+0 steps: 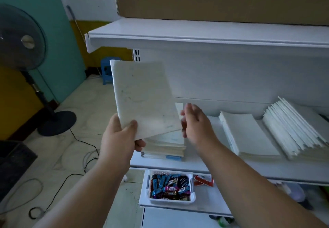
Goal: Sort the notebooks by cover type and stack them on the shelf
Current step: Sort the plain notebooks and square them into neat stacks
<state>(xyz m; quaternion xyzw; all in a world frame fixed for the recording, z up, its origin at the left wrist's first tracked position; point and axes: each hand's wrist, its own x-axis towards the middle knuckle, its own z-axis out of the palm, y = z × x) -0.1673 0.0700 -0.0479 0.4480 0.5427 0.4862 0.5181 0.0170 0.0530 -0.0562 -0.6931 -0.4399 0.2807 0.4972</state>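
Above the shelf's (231, 171) leftmost stack (165, 146), left hand (119, 138) pinched a pale notebook (144, 96) by its near corner, thumb on top, long axis tilted up & away. Right hand (195, 121) sat just beside its right edge w/ fingers loose, holding nothing, nearer to the two white stacks (277, 129).

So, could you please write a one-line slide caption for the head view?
Left hand holds a pale thin notebook above the white shelf's leftmost stack; right hand open.
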